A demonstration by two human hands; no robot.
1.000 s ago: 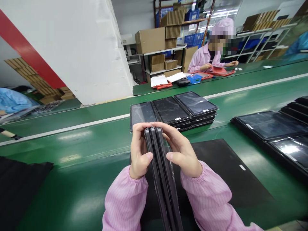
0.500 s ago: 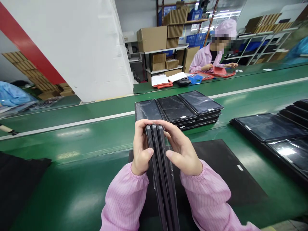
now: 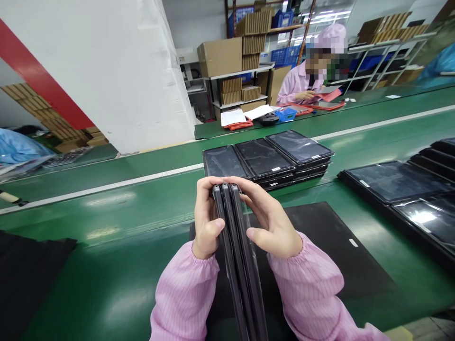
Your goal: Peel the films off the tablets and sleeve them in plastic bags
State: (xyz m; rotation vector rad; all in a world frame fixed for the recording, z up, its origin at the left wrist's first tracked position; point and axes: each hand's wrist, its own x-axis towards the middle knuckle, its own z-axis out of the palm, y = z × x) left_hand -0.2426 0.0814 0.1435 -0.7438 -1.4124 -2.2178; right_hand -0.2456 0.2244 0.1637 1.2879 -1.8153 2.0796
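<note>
Three thin dark tablets stand on edge, pressed together, above a black mat on the green bench. My left hand grips their left side, fingers curled over the top edge. My right hand clasps the right side, thumb along the face. Both wrists wear pink sleeves. Just beyond my fingers lie three low stacks of black tablets, screens up, side by side on the green conveyor belt.
More black tablets lie in rows at the right. A dark mat lies at the left. Across the far bench a person in pink handles red cases. Shelves with cardboard boxes stand behind; a white wall panel rises left.
The three tablets stay clamped between my hands; the view shifts slightly, and the stacks on the belt sit a little further right. The person opposite has lifted a red case.
</note>
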